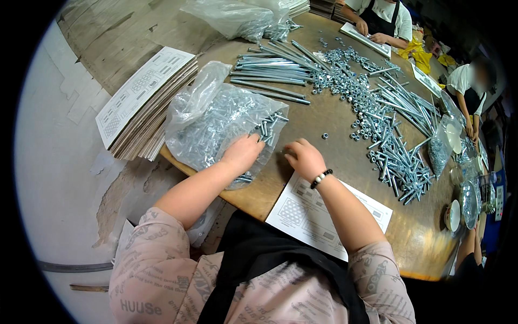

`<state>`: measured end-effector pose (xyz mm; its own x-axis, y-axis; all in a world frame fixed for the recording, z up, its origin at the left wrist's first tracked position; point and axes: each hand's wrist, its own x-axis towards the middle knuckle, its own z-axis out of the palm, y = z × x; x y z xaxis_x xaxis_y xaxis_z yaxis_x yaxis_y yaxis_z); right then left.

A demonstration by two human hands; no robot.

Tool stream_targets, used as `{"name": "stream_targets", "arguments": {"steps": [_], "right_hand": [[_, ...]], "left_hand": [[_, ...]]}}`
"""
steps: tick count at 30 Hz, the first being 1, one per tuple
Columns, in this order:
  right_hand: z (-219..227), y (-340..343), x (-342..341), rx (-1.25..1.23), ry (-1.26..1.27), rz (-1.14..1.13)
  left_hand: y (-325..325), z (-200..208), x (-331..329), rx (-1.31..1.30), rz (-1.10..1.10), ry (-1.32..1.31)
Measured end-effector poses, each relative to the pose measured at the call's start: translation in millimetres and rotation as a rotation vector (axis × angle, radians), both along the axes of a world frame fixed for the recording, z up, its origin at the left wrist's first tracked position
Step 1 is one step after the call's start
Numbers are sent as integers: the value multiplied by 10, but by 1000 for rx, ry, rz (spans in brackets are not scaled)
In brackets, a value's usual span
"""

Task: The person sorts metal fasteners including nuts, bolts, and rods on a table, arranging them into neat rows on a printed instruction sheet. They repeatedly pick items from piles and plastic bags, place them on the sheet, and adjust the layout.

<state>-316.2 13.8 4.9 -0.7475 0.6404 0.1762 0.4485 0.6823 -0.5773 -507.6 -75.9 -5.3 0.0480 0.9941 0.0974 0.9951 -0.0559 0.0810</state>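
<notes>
My left hand (244, 155) is at the mouth of a clear plastic bag (202, 127) full of silvery bolts. Its fingers curl in among the loose bolts (265, 127) there, with the fingertips partly hidden. Just to the right, my right hand (306, 160) hovers low over the tabletop, fingers loosely bent and thumb apart from them; nothing shows between them. Beneath my right forearm lies a white printed card (294, 208) with diagrams, close to the table's near edge. A dark-and-white beaded bracelet (320, 179) circles my right wrist.
A tall stack of printed cards (145, 100) stands left of the bag. Long metal rods (275, 67), heaped nuts (345, 78) and a pile of bolts (399, 167) spread across the table. Another plastic bag (237, 21) lies at the back. Co-workers (386, 21) sit around the far and right sides.
</notes>
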Motion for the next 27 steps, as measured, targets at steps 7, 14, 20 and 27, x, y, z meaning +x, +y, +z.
{"name": "stream_targets", "arguments": {"steps": [7,14,20,27], "right_hand": [[-315,143,-630,340,-14,144],[-187,-60,-789,447,-325,94],[-263,-151,-742,476,-296,51],[-185,-87,-421,307,-79,21]], "left_hand": [[173,230,-275,-113,51,-373],[206,235,-419,79,164,-592],[220,222,-474,32,221,-944],[183,377,-362,-171,295,-1162]]}}
